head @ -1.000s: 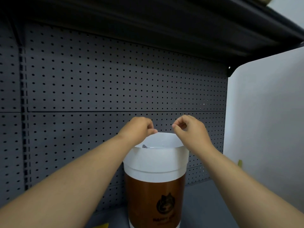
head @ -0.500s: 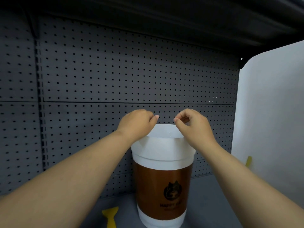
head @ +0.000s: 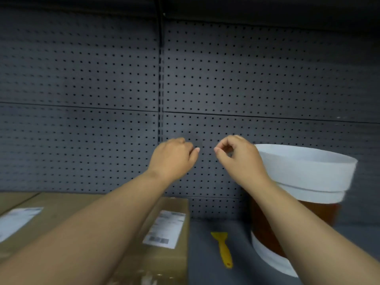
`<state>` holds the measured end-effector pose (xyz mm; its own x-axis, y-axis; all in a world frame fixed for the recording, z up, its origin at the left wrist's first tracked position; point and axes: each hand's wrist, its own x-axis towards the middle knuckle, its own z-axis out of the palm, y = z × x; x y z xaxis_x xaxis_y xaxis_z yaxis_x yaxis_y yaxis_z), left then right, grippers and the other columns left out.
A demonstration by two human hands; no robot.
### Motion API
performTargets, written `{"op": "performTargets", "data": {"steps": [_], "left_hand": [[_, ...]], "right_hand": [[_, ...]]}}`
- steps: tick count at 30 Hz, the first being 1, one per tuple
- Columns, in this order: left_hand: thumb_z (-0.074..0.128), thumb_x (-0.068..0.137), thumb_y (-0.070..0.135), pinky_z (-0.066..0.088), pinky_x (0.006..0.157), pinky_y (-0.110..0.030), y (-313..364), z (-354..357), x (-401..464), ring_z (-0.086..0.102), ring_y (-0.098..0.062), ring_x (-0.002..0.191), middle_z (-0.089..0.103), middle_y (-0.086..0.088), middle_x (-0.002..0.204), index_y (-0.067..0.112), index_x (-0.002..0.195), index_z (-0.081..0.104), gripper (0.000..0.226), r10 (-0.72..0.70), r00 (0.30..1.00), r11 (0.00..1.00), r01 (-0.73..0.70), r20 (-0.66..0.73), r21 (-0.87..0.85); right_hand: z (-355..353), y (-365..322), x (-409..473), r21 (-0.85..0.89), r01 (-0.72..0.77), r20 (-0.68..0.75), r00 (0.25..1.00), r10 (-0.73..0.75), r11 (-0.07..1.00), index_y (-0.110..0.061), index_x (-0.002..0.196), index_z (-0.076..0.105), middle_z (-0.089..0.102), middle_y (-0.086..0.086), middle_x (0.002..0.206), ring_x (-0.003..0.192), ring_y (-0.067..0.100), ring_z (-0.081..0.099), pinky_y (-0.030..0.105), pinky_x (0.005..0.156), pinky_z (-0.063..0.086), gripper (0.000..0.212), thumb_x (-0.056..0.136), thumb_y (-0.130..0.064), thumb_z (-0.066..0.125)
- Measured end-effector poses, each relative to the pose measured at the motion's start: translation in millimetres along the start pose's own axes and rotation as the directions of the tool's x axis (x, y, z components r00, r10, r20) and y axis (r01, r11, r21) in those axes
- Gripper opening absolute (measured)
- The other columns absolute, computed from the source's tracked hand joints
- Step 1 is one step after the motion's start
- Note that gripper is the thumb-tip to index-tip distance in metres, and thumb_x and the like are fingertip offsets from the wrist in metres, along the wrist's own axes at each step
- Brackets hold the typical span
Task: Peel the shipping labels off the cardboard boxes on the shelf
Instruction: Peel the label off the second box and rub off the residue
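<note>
Shipping labels [head: 163, 229] [head: 14, 221] on cardboard boxes [head: 170, 262] at shelf left, both hands raised before the pegboard [head: 82, 79], left hand [head: 172, 159] fingers curled shut, right hand [head: 239, 159] thumb and forefinger pinched, yellow scraper [head: 223, 248] beside white-brown bucket [head: 304, 177].

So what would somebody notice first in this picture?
Probably the two hands, left hand and right hand, pinched shut in mid-air before the dark pegboard. Then the big white-and-brown bucket at right, and the cardboard box with its label lower left, beside a yellow scraper.
</note>
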<state>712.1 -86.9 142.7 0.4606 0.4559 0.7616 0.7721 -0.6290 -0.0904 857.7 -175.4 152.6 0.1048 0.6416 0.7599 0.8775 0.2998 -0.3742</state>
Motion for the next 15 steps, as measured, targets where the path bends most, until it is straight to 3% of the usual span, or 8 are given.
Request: {"op": "performTargets", "data": {"steps": [4, 9, 15], "left_hand": [[0.029, 0.099, 0.04, 0.034, 0.063, -0.029, -69.3, -13.3, -50.3, 0.055, -0.022, 0.081, 0.05, -0.001, 0.08, 0.015, 0.088, 0.061, 0.042, -0.025, 0.998, 0.993, 0.017, 0.066, 0.119], [0.031, 0.099, 0.039, 0.031, 0.063, -0.028, -152.2, -39.9, -114.9, 0.052, -0.02, 0.077, 0.045, 0.0, 0.077, 0.014, 0.087, 0.062, 0.041, -0.055, 0.991, 0.983, 0.032, 0.125, 0.179], [0.033, 0.098, 0.038, 0.033, 0.063, -0.028, -235.5, -71.5, -187.2, 0.057, -0.022, 0.083, 0.058, -0.004, 0.085, 0.013, 0.091, 0.064, 0.041, -0.086, 0.979, 0.973, 0.042, 0.186, 0.227]], "right_hand": [[64.1, -46.1, -5.1, 0.043, -0.011, 0.083, 0.997, 0.008, 0.999, -0.021, 0.08, 0.056, 0.053, -0.006, 0.086, 0.083, 0.012, 0.053, 0.027, 0.073, 0.044, 0.01, 0.089, -0.025, 0.054], [143.4, -106.8, -16.9, 0.088, -0.065, 0.165, 0.985, 0.05, 0.994, -0.02, 0.078, 0.056, 0.056, -0.002, 0.088, 0.084, 0.017, 0.055, 0.034, 0.076, 0.048, 0.012, 0.089, -0.024, 0.054], [223.6, -171.1, -35.7, 0.101, -0.116, 0.239, 0.967, 0.089, 0.988, -0.017, 0.083, 0.06, 0.055, -0.003, 0.089, 0.084, 0.016, 0.054, 0.029, 0.07, 0.042, 0.011, 0.088, -0.025, 0.054]]}}
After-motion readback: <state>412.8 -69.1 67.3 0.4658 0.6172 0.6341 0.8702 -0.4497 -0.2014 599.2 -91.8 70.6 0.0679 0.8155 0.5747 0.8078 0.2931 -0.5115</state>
